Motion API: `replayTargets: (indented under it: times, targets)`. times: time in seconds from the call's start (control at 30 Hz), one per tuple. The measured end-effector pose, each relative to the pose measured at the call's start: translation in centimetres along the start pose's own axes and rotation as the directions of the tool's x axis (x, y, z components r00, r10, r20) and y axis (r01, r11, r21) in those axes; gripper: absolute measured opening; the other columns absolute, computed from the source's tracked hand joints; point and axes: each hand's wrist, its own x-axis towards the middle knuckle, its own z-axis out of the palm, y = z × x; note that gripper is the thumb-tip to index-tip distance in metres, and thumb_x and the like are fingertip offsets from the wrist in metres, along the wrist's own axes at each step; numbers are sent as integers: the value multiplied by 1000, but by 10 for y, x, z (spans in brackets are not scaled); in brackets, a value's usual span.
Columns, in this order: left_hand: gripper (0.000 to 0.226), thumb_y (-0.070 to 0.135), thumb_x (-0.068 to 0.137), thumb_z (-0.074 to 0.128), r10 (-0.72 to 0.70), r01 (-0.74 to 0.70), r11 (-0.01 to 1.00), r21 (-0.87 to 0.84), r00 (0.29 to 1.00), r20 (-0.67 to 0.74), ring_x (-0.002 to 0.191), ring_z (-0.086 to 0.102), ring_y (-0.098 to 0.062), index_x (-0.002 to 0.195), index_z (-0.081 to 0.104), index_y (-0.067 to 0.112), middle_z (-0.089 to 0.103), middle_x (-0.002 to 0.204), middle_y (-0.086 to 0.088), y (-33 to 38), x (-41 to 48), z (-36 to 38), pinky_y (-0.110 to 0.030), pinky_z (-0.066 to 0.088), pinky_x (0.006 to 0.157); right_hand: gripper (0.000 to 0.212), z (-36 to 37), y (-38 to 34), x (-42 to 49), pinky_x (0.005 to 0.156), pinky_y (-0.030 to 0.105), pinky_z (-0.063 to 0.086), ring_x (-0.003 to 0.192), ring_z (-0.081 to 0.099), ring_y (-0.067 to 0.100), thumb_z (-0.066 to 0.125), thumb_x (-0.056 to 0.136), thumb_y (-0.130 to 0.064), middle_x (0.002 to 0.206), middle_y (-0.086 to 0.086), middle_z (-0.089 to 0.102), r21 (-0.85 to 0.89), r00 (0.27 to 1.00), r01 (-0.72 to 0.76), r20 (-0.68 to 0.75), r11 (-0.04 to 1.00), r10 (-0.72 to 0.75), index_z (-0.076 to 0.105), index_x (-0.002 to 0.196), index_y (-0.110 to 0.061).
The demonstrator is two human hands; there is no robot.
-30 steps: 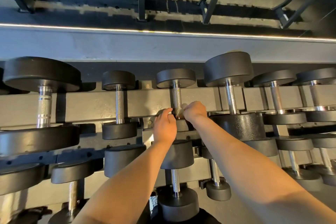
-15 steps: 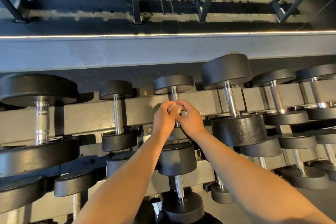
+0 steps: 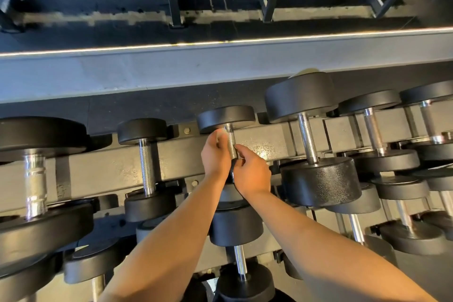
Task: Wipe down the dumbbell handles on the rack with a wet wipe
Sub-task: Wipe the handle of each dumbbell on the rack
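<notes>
A small black dumbbell lies across the top tier of the rack (image 3: 103, 169), its knurled steel handle (image 3: 230, 141) in the middle of the view. My left hand (image 3: 215, 157) sits just left of the handle and pinches a white wet wipe (image 3: 219, 133) near the far end of the handle. My right hand (image 3: 250, 174) is at the near end of the handle, fingers curled round it by the near head. The near head is mostly hidden under both hands.
Further dumbbells flank it: a small one (image 3: 147, 164) to the left, a large one (image 3: 308, 140) to the right, bigger ones at both edges. Lower tiers hold several more dumbbells (image 3: 236, 225). Beyond the rack are a grey ledge, floor and machine frames.
My left hand has slid with the wipe along the handle toward its far end. My right hand has drawn back toward the near end. More bare handle now shows between them.
</notes>
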Motion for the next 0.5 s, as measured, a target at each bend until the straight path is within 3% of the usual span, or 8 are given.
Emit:
replayTargets:
  times: [0.13, 0.23, 0.33, 0.43, 0.5]
  targets:
    - [31, 19, 105, 38, -171, 171, 985, 7, 980, 104, 74, 59, -17, 94, 66, 14, 65, 82, -2, -5, 11, 5, -27, 44, 64, 38, -1, 3, 2, 74, 32, 51, 83, 62, 14, 45, 93, -11, 91, -13, 68, 32, 1000, -28, 3, 999, 27, 66, 113, -36]
    - [29, 12, 102, 42, -272, 258, 962, 90, 932, 241, 66, 56, -11, 94, 69, 17, 65, 76, 1, -6, 12, -2, -21, 42, 57, 38, -3, 4, 2, 74, 29, 48, 82, 59, 13, 46, 94, -8, 92, -11, 68, 60, 1000, -22, -7, 998, 23, 69, 110, -33]
    - [31, 9, 97, 44, -392, 345, 919, 189, 849, 356, 77, 60, -20, 92, 73, 17, 67, 77, -1, -10, 8, -10, -28, 48, 70, 38, -4, 5, 2, 75, 26, 44, 84, 56, 11, 47, 96, -5, 92, -12, 65, 96, 999, -20, -25, 995, 23, 71, 111, -30]
    - [28, 8, 99, 47, -431, 316, 894, 318, 800, 418, 72, 57, -17, 86, 71, 15, 62, 73, 0, -6, 1, -18, -27, 52, 70, 40, -5, 6, 0, 83, 25, 47, 89, 57, 11, 46, 97, 0, 91, -14, 61, 204, 996, -47, -59, 978, 60, 72, 112, -26]
    - [24, 8, 100, 48, -430, 197, 865, 461, 765, 479, 81, 62, -19, 100, 72, 9, 67, 85, -4, -6, -3, -22, -29, 53, 76, 42, -5, 7, -1, 89, 21, 47, 95, 58, 7, 46, 95, 6, 97, -14, 62, 277, 993, -57, -81, 959, 82, 72, 114, -20]
